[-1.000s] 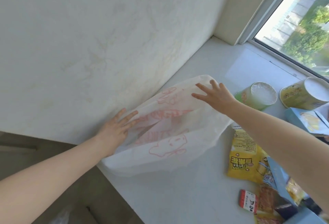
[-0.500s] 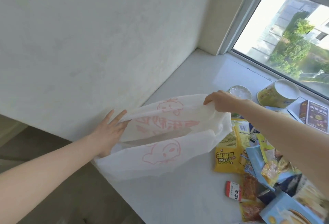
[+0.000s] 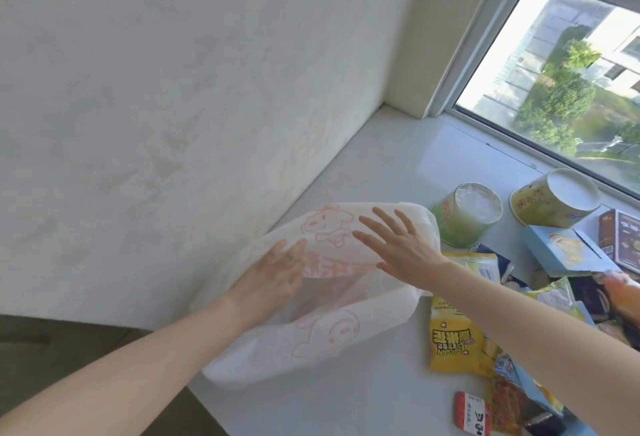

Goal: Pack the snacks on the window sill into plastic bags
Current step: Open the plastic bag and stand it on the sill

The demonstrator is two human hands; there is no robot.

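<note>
A white plastic bag (image 3: 322,338) with red cartoon print lies on the window sill (image 3: 349,404) against the wall. My left hand (image 3: 277,274) rests flat on its upper layer with straight fingers. My right hand (image 3: 398,245) is spread open over the bag's far end, fingers straight. To the right lie the snacks: a yellow popcorn packet (image 3: 453,338), a green cup (image 3: 464,217), a yellow cup (image 3: 550,200), a light blue box (image 3: 568,252), a dark box (image 3: 620,238), a small red packet (image 3: 472,413) and an orange-red packet (image 3: 507,408).
A white wall (image 3: 173,106) runs along the left of the sill. The window (image 3: 571,82) bounds its far side. The sill's front edge drops to a dark floor (image 3: 52,349) at the lower left.
My right hand let go of the bag's edge and now lies spread over it. My left hand slid right, further onto the bag. The view shifted slightly.
</note>
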